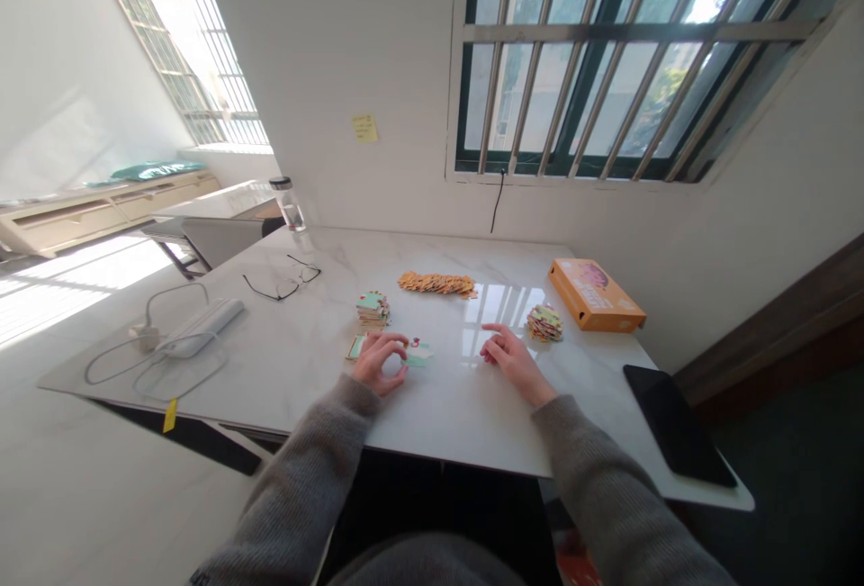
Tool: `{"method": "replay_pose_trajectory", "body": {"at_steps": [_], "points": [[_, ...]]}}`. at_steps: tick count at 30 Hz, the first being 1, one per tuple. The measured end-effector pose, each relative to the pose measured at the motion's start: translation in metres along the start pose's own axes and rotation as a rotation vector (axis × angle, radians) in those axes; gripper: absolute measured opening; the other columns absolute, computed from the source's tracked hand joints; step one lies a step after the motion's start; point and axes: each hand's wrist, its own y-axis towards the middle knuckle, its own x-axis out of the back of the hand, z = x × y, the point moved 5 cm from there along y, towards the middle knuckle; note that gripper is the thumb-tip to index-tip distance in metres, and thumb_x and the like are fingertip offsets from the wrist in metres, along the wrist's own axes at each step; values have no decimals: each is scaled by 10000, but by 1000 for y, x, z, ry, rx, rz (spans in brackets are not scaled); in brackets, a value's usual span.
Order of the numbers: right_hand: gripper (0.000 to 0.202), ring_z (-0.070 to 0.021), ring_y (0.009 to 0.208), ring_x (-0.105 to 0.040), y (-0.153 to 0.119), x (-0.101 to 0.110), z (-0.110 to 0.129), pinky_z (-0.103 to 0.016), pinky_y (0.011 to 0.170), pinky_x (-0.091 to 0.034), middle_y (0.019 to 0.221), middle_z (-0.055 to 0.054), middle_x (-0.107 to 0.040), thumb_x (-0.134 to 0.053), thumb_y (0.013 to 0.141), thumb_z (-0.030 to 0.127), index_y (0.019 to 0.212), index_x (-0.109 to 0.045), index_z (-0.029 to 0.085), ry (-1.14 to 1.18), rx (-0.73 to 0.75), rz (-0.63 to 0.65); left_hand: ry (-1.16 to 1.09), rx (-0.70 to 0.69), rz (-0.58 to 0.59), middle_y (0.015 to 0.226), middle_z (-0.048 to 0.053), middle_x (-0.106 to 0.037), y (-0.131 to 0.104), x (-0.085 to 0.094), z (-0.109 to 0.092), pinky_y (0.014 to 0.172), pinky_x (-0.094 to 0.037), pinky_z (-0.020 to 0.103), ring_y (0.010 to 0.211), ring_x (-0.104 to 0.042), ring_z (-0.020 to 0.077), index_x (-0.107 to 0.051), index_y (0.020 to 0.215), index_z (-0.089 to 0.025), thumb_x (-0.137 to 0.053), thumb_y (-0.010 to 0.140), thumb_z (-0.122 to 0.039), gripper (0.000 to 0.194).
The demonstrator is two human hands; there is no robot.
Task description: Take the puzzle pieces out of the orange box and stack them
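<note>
My left hand (379, 363) rests over the near side of the table with thumb and fingers curved apart, and nothing shows between them. Just right of its fingertips lies a pale green puzzle piece (419, 355) with a small dark and red picture. A low pile of cards or pieces (353, 347) is partly hidden behind that hand. Beyond it stands a taller stack of puzzle pieces (373, 309). My right hand (517, 363) hovers at or just above the tabletop, index finger stretched out, other fingers loosely bent, holding nothing visible. To its right is another stack of pieces (544, 323).
Orange-backed pieces (437, 284) lie fanned in a row farther back. An orange box (595, 294) and a black tablet (677, 424) are at the right. Glasses (287, 287), a white power strip (202, 328) with cable, and a clear bottle (289, 205) occupy the left.
</note>
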Motion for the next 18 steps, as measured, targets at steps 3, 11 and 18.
{"method": "replay_pose_trajectory", "body": {"at_steps": [3, 11, 18], "points": [[413, -151, 677, -573, 0, 0, -1, -303, 675, -467, 731, 8, -618, -569, 856, 435, 1181, -548, 182, -4, 5, -1, -16, 109, -9, 1084, 57, -712, -12, 26, 36, 899, -458, 419, 982, -566, 245, -592, 788, -223, -638, 749, -234, 61], [404, -150, 674, -569, 1, -1, -2, -299, 664, -466, 731, 9, -614, -558, 859, 428, 1181, -544, 185, -9, 7, 5, -61, 396, 56, 1165, 45, -723, -32, 61, 90, 685, -419, 316, 887, -547, 221, -567, 792, -223, -611, 759, -380, 166], [399, -154, 675, -565, 1, -1, -4, -311, 688, -470, 720, 15, -605, -546, 869, 419, 1189, -537, 180, -32, 13, 22, -130, 434, 99, 1185, 53, -718, -33, 55, 95, 619, -391, 290, 825, -547, 205, -566, 744, -211, -630, 769, -416, 216]]}}
